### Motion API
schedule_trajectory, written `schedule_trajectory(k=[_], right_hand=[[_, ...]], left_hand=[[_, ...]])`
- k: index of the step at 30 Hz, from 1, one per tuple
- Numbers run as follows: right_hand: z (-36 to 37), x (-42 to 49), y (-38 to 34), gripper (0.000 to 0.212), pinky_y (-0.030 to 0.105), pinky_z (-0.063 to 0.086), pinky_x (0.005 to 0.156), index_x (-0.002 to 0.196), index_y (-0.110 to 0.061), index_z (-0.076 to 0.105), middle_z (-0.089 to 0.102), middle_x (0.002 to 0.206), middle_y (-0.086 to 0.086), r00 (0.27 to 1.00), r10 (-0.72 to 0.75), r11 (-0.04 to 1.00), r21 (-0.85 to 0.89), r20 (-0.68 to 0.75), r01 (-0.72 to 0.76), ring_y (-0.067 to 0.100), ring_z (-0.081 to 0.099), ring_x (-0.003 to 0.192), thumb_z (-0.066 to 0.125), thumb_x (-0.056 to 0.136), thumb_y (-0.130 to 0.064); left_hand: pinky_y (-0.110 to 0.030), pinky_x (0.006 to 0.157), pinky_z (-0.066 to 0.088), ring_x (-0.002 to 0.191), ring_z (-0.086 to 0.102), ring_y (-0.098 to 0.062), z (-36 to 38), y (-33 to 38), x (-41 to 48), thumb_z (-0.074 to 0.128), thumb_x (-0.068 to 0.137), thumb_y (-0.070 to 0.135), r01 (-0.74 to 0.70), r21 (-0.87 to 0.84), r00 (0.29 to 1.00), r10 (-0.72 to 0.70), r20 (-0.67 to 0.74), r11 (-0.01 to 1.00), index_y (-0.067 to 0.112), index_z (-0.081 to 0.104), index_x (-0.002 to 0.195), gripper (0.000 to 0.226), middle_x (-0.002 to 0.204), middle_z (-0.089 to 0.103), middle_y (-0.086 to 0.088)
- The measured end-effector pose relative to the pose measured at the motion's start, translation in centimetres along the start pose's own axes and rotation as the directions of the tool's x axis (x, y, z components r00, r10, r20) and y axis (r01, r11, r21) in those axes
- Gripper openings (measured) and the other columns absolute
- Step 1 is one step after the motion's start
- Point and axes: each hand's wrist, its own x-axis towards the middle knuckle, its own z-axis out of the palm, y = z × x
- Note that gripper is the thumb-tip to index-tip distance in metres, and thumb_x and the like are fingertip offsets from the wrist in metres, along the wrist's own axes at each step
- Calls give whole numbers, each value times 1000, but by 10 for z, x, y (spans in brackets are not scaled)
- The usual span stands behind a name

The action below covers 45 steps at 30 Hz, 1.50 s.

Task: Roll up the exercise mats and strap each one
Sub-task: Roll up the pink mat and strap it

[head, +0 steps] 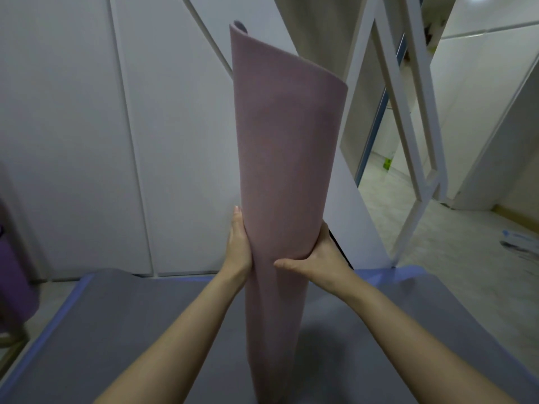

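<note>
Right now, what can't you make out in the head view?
Head view only:
- Pink mat: the lower end is cut off by the bottom edge.
- Left hand: the fingers are behind the mat, so the grip is unclear.
- Dark strip behind the right hand: mostly covered by that hand. Cannot tell whether it is a strap.
- Purple object: cut off by the left edge and blurred.
</note>
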Motion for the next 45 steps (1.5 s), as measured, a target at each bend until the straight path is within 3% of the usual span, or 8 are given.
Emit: schedule_trajectory(k=[6,11,19,31,35,38,42,45], right_hand=[[-1,-15,4,109,-5,38,72,140,-18,20,39,118,-19,1000,9,1000,3,-2,-9,-5,48,108,90,57,-25],[-22,-10,-26,102,-7,35,68,139,-13,22,37,121,-12,999,-43,998,-39,18,43,2,42,114,88,62,-24],[-35,14,-64,108,-3,38,76,140,-18,21,39,119,-21,984,-169,984,40,-54,171,-9,45,107,90,57,-27],[-10,4,-24,101,-4,37,78,125,-30,20,31,114,-29,984,-149,986,60,-94,155,-14,42,106,91,54,-18],[-17,4,-27,105,-3,39,76,134,-26,19,30,114,-29,991,-126,990,53,-41,128,-18,40,103,90,57,-23],[-12,2,-28,112,-1,40,77,141,-22,16,33,120,-23,995,-104,993,52,-9,104,-14,42,105,90,57,-26],[-7,-1,-34,109,-3,41,75,144,-23,12,35,131,-14,996,-77,995,64,51,74,-11,45,106,87,64,-23],[-11,1,-40,103,3,47,77,145,-17,15,42,131,-12,988,-28,981,196,154,-3,-5,50,107,80,68,-39]], left_hand=[[-29,98,42,110,55,-16,1,-4,-11,16,104,37,45,76,999,-46,12,996,13,58,123,52,118,61,-3],[-13,65,50,72,65,3,12,49,-10,22,104,25,-105,48,992,101,71,993,20,64,91,44,75,71,13],[-39,106,42,115,58,-18,26,75,12,18,100,51,-202,52,979,202,14,978,13,58,129,63,123,63,-7],[-41,102,45,109,61,-20,14,28,16,16,102,46,-115,99,993,113,24,988,13,62,122,60,116,67,-7],[-34,87,49,99,59,-18,16,54,8,20,104,33,-216,141,976,216,17,966,7,63,108,50,106,66,-11],[-26,79,54,92,64,-14,24,100,2,30,97,54,-288,-11,957,288,28,958,10,64,112,57,104,68,-7],[-43,86,49,94,63,-25,29,133,6,45,66,62,-202,134,979,205,-13,970,20,65,101,58,100,66,-7],[-47,89,49,100,62,-33,18,113,8,42,69,55,-89,184,995,96,-27,979,21,68,97,51,103,68,-14]])
